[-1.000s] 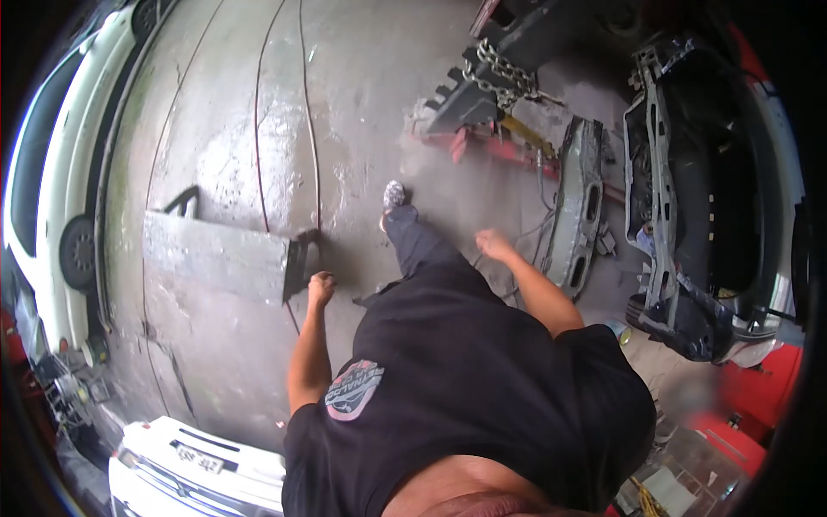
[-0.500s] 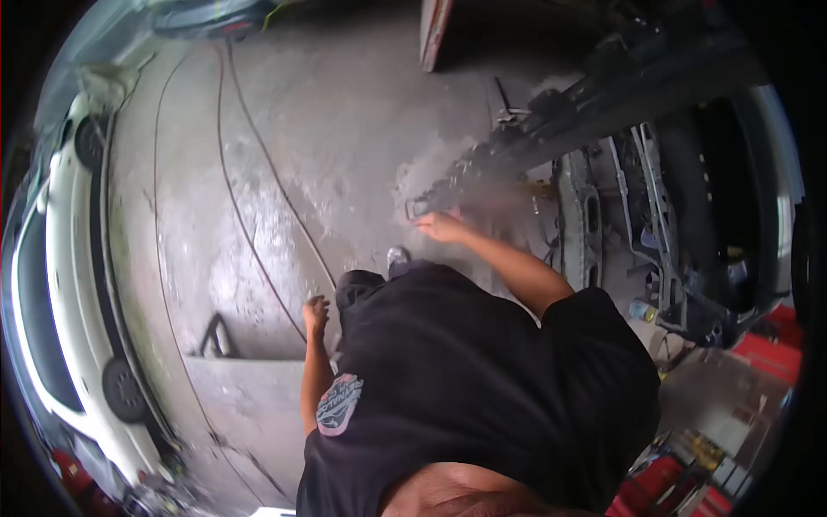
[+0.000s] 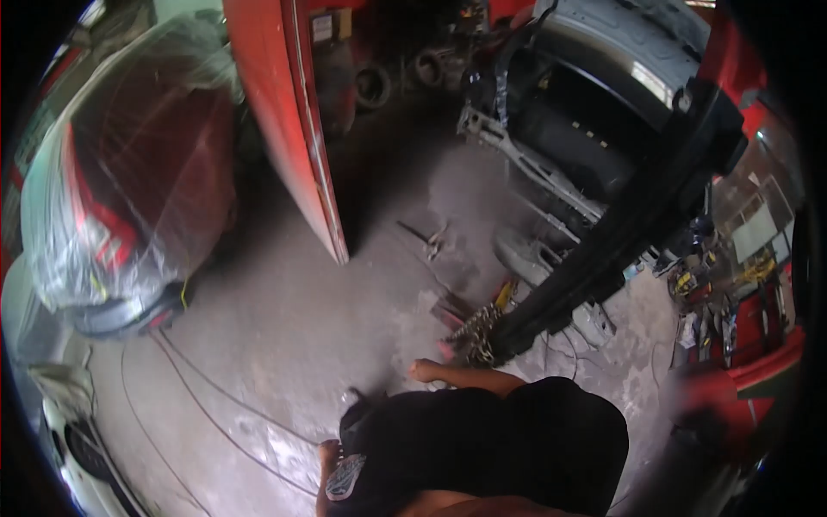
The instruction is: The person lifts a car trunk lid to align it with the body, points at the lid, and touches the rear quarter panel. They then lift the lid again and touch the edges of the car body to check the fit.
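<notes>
Chain at lower end of black beam, near right hand, judged heavy, flexible, best gripped mid-run; it and left hand seemingly empty, finger opening indeterminable.

The view has swung up and around. The red car wrapped in clear plastic sheeting, at first out of sight and then only an edge at the top, now fills ten o'clock — and the tall, narrow-edged red panel has come down into eleven. The steel chain on the long black beam has dropped from one o'clock to five, just beside the right hand, itself lower at six. The left hand has sunk to seven. The white car has slid to eight — mostly cut off — and the flat grey metal panel has left view.
</notes>
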Motion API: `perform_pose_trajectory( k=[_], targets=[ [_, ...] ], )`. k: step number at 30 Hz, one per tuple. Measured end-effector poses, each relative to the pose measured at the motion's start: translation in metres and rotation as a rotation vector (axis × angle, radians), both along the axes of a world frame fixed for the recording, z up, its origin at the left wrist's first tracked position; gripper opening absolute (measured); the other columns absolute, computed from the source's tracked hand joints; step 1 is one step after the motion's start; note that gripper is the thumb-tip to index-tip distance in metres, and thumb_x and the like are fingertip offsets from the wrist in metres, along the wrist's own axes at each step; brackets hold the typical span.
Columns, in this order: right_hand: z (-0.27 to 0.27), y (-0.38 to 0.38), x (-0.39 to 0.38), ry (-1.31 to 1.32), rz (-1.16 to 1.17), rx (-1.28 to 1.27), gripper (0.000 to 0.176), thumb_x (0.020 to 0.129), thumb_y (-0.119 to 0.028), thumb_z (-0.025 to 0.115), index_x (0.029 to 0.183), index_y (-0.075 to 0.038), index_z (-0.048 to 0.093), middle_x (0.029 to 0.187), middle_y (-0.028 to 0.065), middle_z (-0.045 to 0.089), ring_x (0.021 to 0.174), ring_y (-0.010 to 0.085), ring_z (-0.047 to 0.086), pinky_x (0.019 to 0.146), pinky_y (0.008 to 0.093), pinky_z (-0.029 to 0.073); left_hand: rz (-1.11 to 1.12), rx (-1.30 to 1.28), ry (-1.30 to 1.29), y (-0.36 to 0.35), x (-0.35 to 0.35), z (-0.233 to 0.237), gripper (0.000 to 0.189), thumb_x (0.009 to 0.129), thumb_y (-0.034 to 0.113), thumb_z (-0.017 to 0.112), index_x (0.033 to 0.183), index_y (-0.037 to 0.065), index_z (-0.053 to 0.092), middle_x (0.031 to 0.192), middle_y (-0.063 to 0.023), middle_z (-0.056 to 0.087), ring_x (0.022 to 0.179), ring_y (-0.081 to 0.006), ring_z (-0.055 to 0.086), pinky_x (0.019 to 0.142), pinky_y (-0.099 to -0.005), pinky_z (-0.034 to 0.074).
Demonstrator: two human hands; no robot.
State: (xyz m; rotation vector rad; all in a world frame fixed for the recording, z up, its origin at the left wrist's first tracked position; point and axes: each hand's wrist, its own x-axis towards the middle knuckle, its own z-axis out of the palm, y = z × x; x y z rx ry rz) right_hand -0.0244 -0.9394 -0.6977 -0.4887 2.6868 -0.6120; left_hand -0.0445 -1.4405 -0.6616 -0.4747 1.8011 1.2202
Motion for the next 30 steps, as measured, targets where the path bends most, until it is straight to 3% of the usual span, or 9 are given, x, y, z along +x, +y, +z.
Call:
perform_pose_trajectory(
  k=[2, 4, 8, 11, 18, 21, 22, 25, 30],
  targets=[
    [0.065, 0.002, -0.053, -0.211, -0.27, -0.115, 0.026, 0.094, -0.029, 0.056, 0.09, -0.007, 0.07, 0.086, 0.0202, 0.07, 0.08, 0.0388, 0.068, 0.074, 0.0489, 0.054, 0.049, 0.148, -0.069, -0.02, -0.097, 0.006, 0.021, 0.095, 0.022, 0.058, 0.108, 0.007, 0.065, 0.083, -0.0144, 0.072, 0.066, -0.0268, 0.069, 0.056, -0.0442, 0.058],
    [0.061, 0.016, -0.091, 0.034, -0.04, 0.13, 0.03, 0.087, -0.031, 0.063, 0.085, -0.004, 0.075, 0.082, 0.0222, 0.071, 0.084, 0.0419, 0.071, 0.077, 0.051, 0.057, 0.032, 0.231, -0.102, -0.032, -0.188, 0.009, 0.026, 0.095, 0.02, 0.059, 0.117, 0.006, 0.064, 0.087, -0.0152, 0.073, 0.066, -0.0262, 0.069, 0.056, -0.0442, 0.06],
    [0.116, 0.037, -0.147, -0.039, -0.642, -0.199, 0.029, 0.091, -0.033, 0.061, 0.092, -0.007, 0.075, 0.09, 0.0219, 0.071, 0.088, 0.0418, 0.07, 0.081, 0.0504, 0.056, -0.426, -0.075, 0.131, -0.021, -0.366, -0.015, 0.023, 0.092, 0.019, 0.065, 0.113, 0.011, 0.068, 0.101, -0.0141, 0.073, 0.077, -0.0244, 0.073, 0.057, -0.0503, 0.06],
    [0.121, 0.058, -0.155, 0.057, -0.706, -0.277, 0.033, 0.097, -0.035, 0.055, 0.091, -0.006, 0.069, 0.094, 0.0213, 0.071, 0.089, 0.0452, 0.066, 0.079, 0.0543, 0.052, -0.21, -0.092, 0.174, 0.054, -0.441, -0.002, 0.021, 0.092, 0.021, 0.066, 0.11, 0.011, 0.07, 0.099, -0.0104, 0.074, 0.079, -0.0233, 0.072, 0.064, -0.0447, 0.06],
    [-0.019, 0.175, -0.111, 0.002, -0.279, 0.22, 0.02, 0.088, -0.024, 0.06, 0.08, -0.009, 0.07, 0.08, 0.0155, 0.07, 0.078, 0.0357, 0.069, 0.069, 0.0542, 0.054, -0.508, 0.187, 0.162, 0.294, -0.489, -0.021, 0.017, 0.091, 0.024, 0.069, 0.102, 0.011, 0.072, 0.099, -0.0042, 0.077, 0.091, -0.0193, 0.072, 0.084, -0.0361, 0.059],
    [0.009, 0.243, -0.14, 0.123, -0.11, 0.325, 0.014, 0.082, -0.022, 0.063, 0.075, -0.011, 0.068, 0.074, 0.0134, 0.066, 0.072, 0.0328, 0.068, 0.065, 0.0506, 0.054, -1.307, 0.316, 0.903, 0.378, -0.499, -0.044, 0.016, 0.084, 0.02, 0.069, 0.097, 0.011, 0.071, 0.095, -0.0081, 0.076, 0.091, -0.0267, 0.072, 0.078, -0.0428, 0.059],
    [0.009, 0.262, -0.158, 0.137, -0.156, 0.311, 0.013, 0.08, -0.022, 0.065, 0.073, -0.011, 0.067, 0.072, 0.0127, 0.064, 0.07, 0.0319, 0.068, 0.064, 0.0494, 0.054, -1.596, 0.352, 1.308, 0.406, -0.502, -0.026, 0.018, 0.081, 0.02, 0.071, 0.096, 0.011, 0.071, 0.096, -0.0086, 0.075, 0.092, -0.0299, 0.072, 0.078, -0.0452, 0.059],
    [0.019, 0.326, -0.202, 0.166, -0.691, 0.093, 0.017, 0.084, -0.023, 0.064, 0.074, -0.009, 0.066, 0.072, 0.0142, 0.063, 0.073, 0.0325, 0.068, 0.064, 0.0461, 0.054, -1.718, 0.474, 1.255, 0.484, -0.524, -0.036, 0.018, 0.076, 0.02, 0.07, 0.092, 0.011, 0.071, 0.099, -0.0103, 0.074, 0.095, -0.0336, 0.071, 0.08, -0.0474, 0.059],
    [0.099, 0.417, -0.296, 0.014, -0.827, -0.128, 0.026, 0.093, -0.03, 0.062, 0.092, -0.005, 0.07, 0.082, 0.0159, 0.069, 0.076, 0.0285, 0.069, 0.068, 0.0414, 0.056, -1.734, 0.164, 1.199, 0.592, -0.583, -0.012, 0.02, 0.085, 0.025, 0.06, 0.093, 0.012, 0.074, 0.107, -0.0137, 0.074, 0.1, -0.0354, 0.071, 0.083, -0.049, 0.058]
  ],
)
